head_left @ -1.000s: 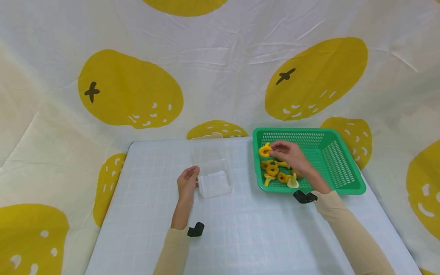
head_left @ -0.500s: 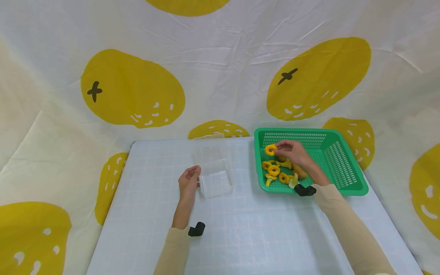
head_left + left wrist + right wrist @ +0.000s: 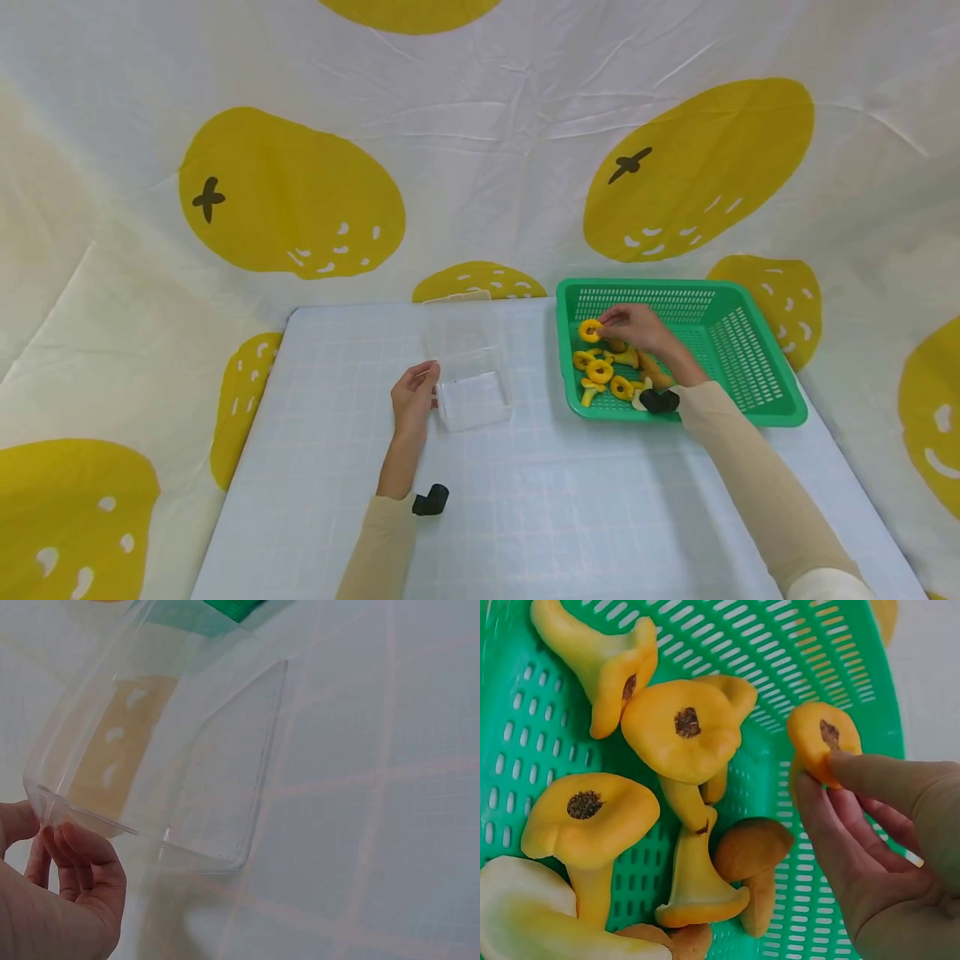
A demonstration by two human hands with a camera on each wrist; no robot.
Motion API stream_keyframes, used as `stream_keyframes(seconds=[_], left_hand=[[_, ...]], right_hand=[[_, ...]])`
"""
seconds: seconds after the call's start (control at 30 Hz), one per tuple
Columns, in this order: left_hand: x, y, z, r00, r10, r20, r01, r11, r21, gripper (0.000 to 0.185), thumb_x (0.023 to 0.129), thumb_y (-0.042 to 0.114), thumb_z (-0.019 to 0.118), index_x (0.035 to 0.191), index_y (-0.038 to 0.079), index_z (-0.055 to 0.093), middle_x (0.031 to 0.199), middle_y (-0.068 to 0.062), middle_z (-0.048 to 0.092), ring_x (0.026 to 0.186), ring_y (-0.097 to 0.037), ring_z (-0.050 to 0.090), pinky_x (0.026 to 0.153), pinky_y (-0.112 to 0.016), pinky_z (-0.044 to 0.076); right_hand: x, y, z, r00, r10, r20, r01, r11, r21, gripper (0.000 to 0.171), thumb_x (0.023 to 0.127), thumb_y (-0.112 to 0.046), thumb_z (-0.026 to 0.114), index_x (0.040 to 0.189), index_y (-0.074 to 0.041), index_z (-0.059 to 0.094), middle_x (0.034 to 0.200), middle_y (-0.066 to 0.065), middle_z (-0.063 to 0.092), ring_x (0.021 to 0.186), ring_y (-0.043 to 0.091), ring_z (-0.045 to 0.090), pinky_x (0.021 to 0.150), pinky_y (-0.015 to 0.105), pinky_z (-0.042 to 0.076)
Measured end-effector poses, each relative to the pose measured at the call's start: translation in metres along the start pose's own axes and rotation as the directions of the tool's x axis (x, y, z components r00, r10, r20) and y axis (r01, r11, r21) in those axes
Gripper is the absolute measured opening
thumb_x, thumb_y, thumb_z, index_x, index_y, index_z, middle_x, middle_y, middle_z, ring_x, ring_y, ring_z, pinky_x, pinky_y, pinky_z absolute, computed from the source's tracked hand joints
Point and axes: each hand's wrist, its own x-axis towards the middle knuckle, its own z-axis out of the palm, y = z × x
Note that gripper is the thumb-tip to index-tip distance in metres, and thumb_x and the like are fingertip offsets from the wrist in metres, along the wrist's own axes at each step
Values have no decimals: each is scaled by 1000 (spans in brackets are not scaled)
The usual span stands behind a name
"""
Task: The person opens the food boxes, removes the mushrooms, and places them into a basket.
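Observation:
My right hand pinches a yellow chanterelle mushroom between thumb and fingers, above the left part of a green plastic basket. In the right wrist view, the held mushroom shows a dark patch on its cap. Several more yellow mushrooms lie below it in the basket, with a brown-capped mushroom and a pale one. On the left, my left hand pinches the side edge of a clear plastic box, whose lid stands open behind it. The left wrist view shows fingertips gripping the box's corner.
A pale checked cloth covers the table. Behind it hangs a white curtain printed with large yellow fruit shapes. The basket's right half shows bare mesh.
My right hand has shifted slightly right over the basket with the mushroom and turned it, so its stem no longer shows in the head view. My left hand stays on the box.

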Motion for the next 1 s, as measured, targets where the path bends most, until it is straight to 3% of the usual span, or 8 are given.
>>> stream_keyframes(seconds=[0.13, 0.27, 0.57, 0.83, 1.0], left_hand=[[0, 1, 1, 1000, -9, -4, 9, 1000, 2, 33, 97, 32, 74, 119, 9, 71, 109, -12, 69, 77, -16, 55, 57, -20, 47], [0, 1, 2, 1000, -10, -8, 10, 1000, -7, 34, 97, 32, 75, 119, 7, 71, 109, -13, 69, 76, -16, 55, 57, -19, 47], [1, -2, 1, 1000, -12, -4, 12, 1000, -18, 32, 96, 32, 75, 118, 8, 72, 110, -16, 69, 74, -14, 54, 56, -19, 47], [0, -2, 1, 1000, -3, 4, 3, 1000, -20, 30, 97, 31, 74, 118, 9, 71, 116, -21, 67, 74, -15, 54, 57, -20, 47], [1, -2, -1, 1000, -15, 2, 15, 1000, -14, 31, 97, 32, 74, 118, 9, 71, 113, -16, 68, 78, -17, 55, 58, -21, 47]], right_hand=[[7, 2, 2, 999, -32, 16, 33, 995, -96, 23, 97, -7, 70, 114, 8, 68, 109, 23, 68, 96, 35, 64, 83, 47, 54], [14, 5, 4, 997, -71, 23, 74, 979, -190, 20, 94, -5, 73, 109, 8, 71, 103, 21, 70, 91, 32, 63, 74, 38, 52], [19, -1, 10, 993, -87, 74, 104, 958, -268, 21, 95, -3, 71, 110, 11, 71, 104, 23, 71, 96, 37, 66, 85, 51, 55], [17, -4, 10, 990, -104, 99, 127, 958, -256, 21, 98, 0, 66, 115, 13, 69, 108, 25, 71, 99, 38, 67, 85, 49, 56], [12, -7, 9, 986, -133, 98, 153, 959, -237, 21, 99, -2, 65, 114, 12, 69, 109, 24, 70, 102, 39, 66, 86, 50, 56]])
